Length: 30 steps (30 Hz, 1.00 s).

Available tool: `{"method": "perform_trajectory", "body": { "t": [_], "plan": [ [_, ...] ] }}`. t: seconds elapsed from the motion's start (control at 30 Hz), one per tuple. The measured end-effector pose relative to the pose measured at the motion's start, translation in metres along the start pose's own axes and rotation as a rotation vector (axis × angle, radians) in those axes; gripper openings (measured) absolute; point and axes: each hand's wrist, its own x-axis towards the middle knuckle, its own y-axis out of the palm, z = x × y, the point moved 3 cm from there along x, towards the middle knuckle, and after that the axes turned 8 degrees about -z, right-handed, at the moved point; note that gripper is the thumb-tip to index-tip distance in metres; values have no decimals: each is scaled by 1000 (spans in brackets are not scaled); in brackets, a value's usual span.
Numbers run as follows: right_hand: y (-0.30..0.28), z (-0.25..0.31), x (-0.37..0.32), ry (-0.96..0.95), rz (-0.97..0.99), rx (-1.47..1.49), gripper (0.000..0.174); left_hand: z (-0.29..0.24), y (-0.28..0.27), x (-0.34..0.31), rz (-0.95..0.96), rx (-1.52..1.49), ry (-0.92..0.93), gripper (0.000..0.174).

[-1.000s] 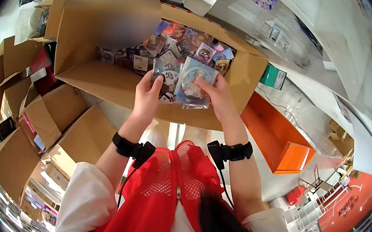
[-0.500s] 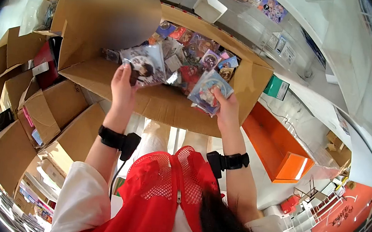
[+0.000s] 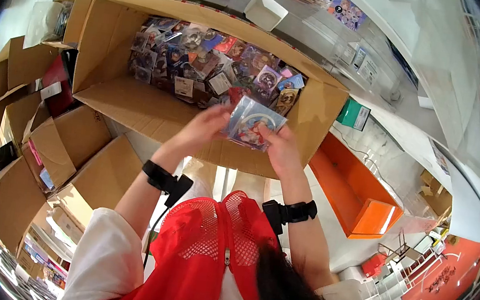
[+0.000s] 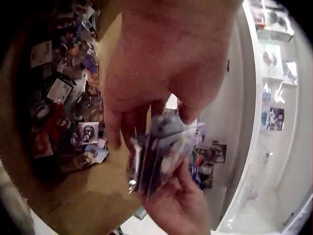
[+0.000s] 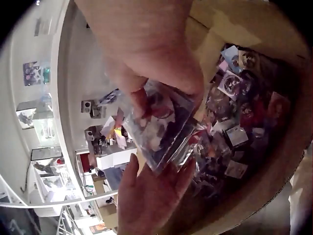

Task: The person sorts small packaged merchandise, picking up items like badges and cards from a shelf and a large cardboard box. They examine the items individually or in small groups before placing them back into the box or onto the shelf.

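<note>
My right hand (image 3: 283, 151) grips a small stack of clear plastic packets (image 3: 254, 125), its thumb pressed across the front one. That packet shows a blue printed card with a round design and a red-and-white figure. My left hand (image 3: 207, 124) is at the stack's left side. In the right wrist view, the left palm (image 5: 149, 200) faces up with the thumb apart, its fingers by the packets' lower edge. The left wrist view shows several packet edges side by side. Below both hands, a large cardboard box (image 3: 133, 99) holds a pile of similar packets (image 3: 185, 61).
Opened cardboard boxes (image 3: 88, 132) stand on the left. An orange bin (image 3: 345, 186) is to the right, with a green box (image 3: 353, 114) above it. Behind the large box runs a pale shelf bearing a small white tray (image 3: 266, 12).
A second later, the left hand no longer holds its black-and-white packet out to the left; it has come back to the right hand's stack. The right hand has shifted slightly left, still gripping.
</note>
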Motion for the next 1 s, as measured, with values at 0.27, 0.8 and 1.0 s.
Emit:
{"method": "perform_trajectory", "body": {
  "t": [0.27,0.8,1.0],
  "plan": [
    [-3,2,-2,2,5,-52,24,12,22,-5,21,-48,15,24],
    [-21,-16,10,14,-229,283,26,39,-33,35,-369,-579,63,17],
    [-18,-19,4,22,-202,234,27,25,-57,58,-589,-365,152,43]
  ]
}}
